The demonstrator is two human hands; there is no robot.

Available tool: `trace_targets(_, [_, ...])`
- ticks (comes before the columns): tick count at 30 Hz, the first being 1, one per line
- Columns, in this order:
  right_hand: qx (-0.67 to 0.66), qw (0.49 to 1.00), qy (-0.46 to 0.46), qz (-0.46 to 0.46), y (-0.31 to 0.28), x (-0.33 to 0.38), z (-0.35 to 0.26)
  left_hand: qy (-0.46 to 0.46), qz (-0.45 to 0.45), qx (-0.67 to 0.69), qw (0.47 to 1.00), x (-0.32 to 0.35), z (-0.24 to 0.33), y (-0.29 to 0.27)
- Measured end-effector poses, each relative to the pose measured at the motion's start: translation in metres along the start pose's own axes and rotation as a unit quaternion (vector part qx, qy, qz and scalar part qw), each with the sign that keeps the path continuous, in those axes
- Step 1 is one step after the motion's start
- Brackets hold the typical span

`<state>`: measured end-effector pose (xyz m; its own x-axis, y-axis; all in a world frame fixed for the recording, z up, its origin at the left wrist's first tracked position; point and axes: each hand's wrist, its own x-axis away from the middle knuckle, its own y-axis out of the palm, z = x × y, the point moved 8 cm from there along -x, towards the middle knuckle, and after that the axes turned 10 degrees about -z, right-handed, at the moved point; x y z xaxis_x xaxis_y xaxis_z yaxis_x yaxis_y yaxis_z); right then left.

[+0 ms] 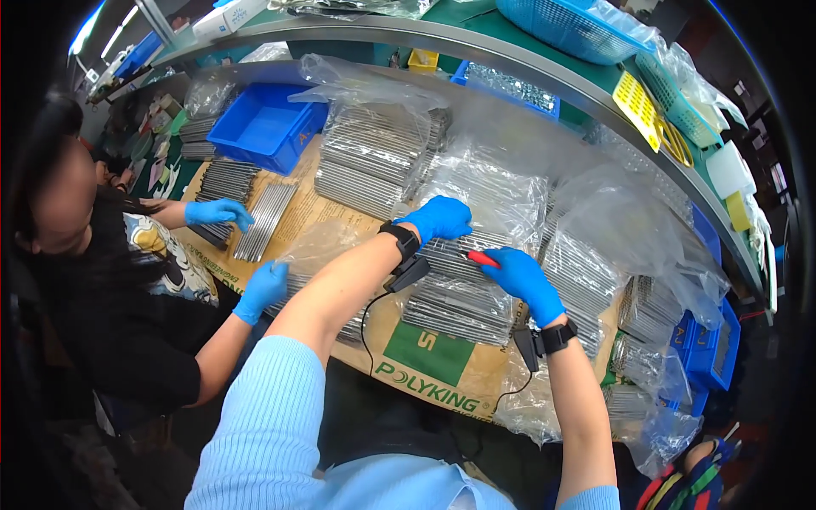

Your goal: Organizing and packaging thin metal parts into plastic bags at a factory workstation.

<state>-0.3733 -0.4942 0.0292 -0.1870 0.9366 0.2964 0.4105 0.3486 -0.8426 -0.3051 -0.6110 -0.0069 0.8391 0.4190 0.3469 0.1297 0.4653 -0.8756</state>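
Observation:
Both my hands wear blue gloves and work over bundles of thin metal rods in clear plastic bags. My left hand (442,218) rests at the far edge of the middle bundle (463,297), its fingers curled down and closed. What they hold is hidden. At the same bundle's right side, my right hand (523,279) is closed round a small red-handled tool (483,257). That tool points left, toward my left hand, and its tip is too small to make out. Bagged rods (484,189) lie just beyond my left hand, and another bagged bundle (582,263) is right of my right hand.
Brown printed paper (374,344) covers the bench. At left a co-worker's gloved hands (219,214) are near loose rods (265,223). A blue bin (268,127) stands behind them. A metal-edged shelf (544,64) curves across the back; blue crates (710,344) are at right.

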Motion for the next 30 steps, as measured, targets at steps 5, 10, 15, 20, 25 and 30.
trace_targets(5, [-0.236,0.969,0.046,0.058,0.019,0.080,0.021,-0.110,0.105,-0.016,0.988,0.034,0.016,-0.006])
trace_targets(10, [-0.407,0.906,0.118,-0.022,0.079,0.133,0.009,-0.162,0.121,-0.060,0.977,0.040,0.018,0.009])
trace_targets(15, [-0.533,0.843,0.062,-0.033,0.153,0.151,-0.012,-0.128,0.190,-0.174,0.958,0.025,0.031,0.033])
trace_targets(20, [-0.519,0.852,0.055,-0.043,0.186,0.175,-0.012,-0.153,0.109,-0.229,0.955,0.036,0.032,0.063])
trace_targets(25, [-0.547,0.836,0.028,0.039,0.175,0.188,-0.012,-0.159,0.104,-0.161,0.969,0.056,0.007,0.050])
trace_targets(30, [-0.615,0.784,0.058,0.062,0.203,0.207,0.013,0.056,0.182,-0.003,0.982,0.057,0.102,0.035])
